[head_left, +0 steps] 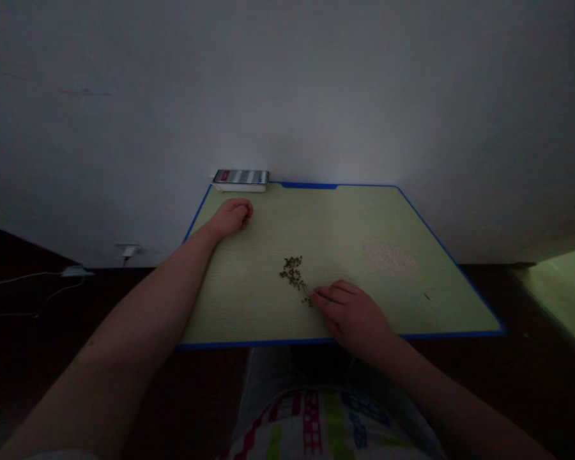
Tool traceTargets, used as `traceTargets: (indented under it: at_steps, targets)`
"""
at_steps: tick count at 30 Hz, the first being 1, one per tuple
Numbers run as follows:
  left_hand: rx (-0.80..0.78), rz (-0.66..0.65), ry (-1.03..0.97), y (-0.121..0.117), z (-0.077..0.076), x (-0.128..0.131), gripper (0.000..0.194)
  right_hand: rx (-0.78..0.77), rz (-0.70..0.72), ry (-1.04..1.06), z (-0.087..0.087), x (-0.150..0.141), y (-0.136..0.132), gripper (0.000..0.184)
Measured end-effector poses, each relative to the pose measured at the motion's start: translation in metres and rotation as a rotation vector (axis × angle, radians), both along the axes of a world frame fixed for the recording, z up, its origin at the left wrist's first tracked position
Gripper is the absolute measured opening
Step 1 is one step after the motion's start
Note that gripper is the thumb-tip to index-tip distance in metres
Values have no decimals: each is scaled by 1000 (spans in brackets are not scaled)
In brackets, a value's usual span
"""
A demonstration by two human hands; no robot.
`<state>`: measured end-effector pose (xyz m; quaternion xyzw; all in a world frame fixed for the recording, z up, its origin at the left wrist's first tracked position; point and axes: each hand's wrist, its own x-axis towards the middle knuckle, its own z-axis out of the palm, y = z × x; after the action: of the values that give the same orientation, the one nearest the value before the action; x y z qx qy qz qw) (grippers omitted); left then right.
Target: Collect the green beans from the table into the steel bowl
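Observation:
My left hand (234,216) rests on the far left of the pale green tabletop (268,306), curled into a loose fist, and no object shows in it. Near the front edge, my right hand (347,313) is closed, its thumb and fingertips together at the lower right end of a scatter of small dark greenish-brown grains (293,273). A faint thin line runs from these fingertips into the grains; what the fingers hold is too small and dim to name. Farther right lies a flat patch of tiny pale grains (390,257).
A white box with a dark printed top (241,181) stands at the back left corner by the wall (335,96). Blue trim (453,259) edges the table. A small reddish-brown sliver (427,296) lies at the right. White cables (71,272) and a wall plug (129,251) are beyond the left side.

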<state>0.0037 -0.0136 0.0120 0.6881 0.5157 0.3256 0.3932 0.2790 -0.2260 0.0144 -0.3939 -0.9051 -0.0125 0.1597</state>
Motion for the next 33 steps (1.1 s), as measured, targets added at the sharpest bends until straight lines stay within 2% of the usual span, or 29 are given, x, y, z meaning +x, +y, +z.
traceTargets:
  at_steps: [8, 14, 21, 33]
  targets:
    - [-18, -1, -16, -1, 2, 1, 11, -41, 76, 0, 1, 1, -2, 35]
    - [-1, -15, -22, 2, -2, 0, 11, -64, 39, 39, -1, -1, 2, 36]
    - [-14, 9, -23, -3, 3, 3, 12, -105, 81, 54, 1, 0, 10, 36]
    - [-12, 0, -30, -3, 4, 4, 11, -83, 162, 120, 3, 12, -6, 35]
